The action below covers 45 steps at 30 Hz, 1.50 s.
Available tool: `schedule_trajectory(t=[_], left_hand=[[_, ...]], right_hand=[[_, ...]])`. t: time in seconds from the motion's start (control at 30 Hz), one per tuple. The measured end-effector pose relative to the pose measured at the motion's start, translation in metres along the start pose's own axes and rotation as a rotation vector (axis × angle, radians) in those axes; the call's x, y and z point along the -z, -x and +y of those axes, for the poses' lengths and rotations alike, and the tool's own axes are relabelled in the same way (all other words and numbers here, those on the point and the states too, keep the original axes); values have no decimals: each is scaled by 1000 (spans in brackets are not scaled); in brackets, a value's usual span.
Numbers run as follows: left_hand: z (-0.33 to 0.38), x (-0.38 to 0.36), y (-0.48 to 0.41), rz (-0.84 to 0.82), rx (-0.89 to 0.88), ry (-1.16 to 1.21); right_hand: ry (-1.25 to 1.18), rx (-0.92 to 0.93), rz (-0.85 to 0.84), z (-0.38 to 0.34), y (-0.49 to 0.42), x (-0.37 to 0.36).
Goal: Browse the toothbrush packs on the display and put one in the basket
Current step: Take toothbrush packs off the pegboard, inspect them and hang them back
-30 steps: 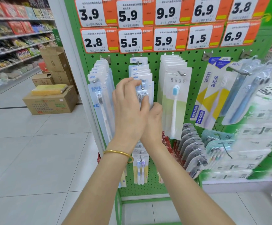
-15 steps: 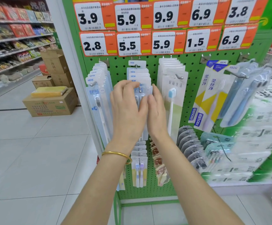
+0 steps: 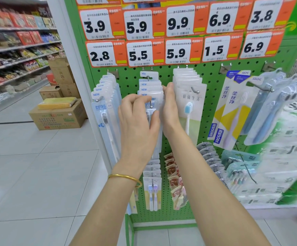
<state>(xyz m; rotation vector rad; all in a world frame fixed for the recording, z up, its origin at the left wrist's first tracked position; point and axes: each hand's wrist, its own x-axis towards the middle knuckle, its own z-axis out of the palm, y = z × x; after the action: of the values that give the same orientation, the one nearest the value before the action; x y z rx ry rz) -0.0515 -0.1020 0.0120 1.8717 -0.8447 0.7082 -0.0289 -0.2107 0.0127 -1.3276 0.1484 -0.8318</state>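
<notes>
Clear toothbrush packs marked NEW [image 3: 150, 86] hang in a stack on the middle hook of a green pegboard [image 3: 211, 75]. My left hand [image 3: 137, 125] covers the front pack [image 3: 157, 144]; its fingers curl over the pack's upper left and the thumb lies on its face. My right hand [image 3: 169, 110] stands edge-on against the right side of the same stack, fingers straight and pointing up. Other toothbrush packs hang left [image 3: 105, 110] and right [image 3: 190, 103] of it. I can make out no basket.
Orange price tags [image 3: 140, 52] fill the top of the board. Smaller packs [image 3: 152, 189] hang on lower hooks. Bare hook tips stick out at the right [image 3: 268, 89]. Cardboard boxes [image 3: 59, 116] sit on the tiled floor beside stocked shelves on the left.
My right hand has risen from below the left thumb to the right side of the stack, its fingers now straight and pointing up. My left hand has stayed on the front pack.
</notes>
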Motion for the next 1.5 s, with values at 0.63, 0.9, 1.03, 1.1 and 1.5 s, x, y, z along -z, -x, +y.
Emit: schedule_trajectory(t=[0.63, 0.9, 1.03, 1.1, 1.5], left_hand=[[0, -3, -1, 16, -16, -71], [1, -2, 1, 4, -2, -53], [2, -2, 3, -26, 11, -35], [2, -3, 3, -28, 14, -36], [14, -5, 8, 0, 61, -45]], right_hand=[[-51, 115, 7, 8, 4, -4], [-35, 79, 42, 26, 31, 5], [-12, 85, 82, 39, 52, 8], [47, 79, 105, 44, 61, 10], [175, -89, -10, 36, 136, 42]])
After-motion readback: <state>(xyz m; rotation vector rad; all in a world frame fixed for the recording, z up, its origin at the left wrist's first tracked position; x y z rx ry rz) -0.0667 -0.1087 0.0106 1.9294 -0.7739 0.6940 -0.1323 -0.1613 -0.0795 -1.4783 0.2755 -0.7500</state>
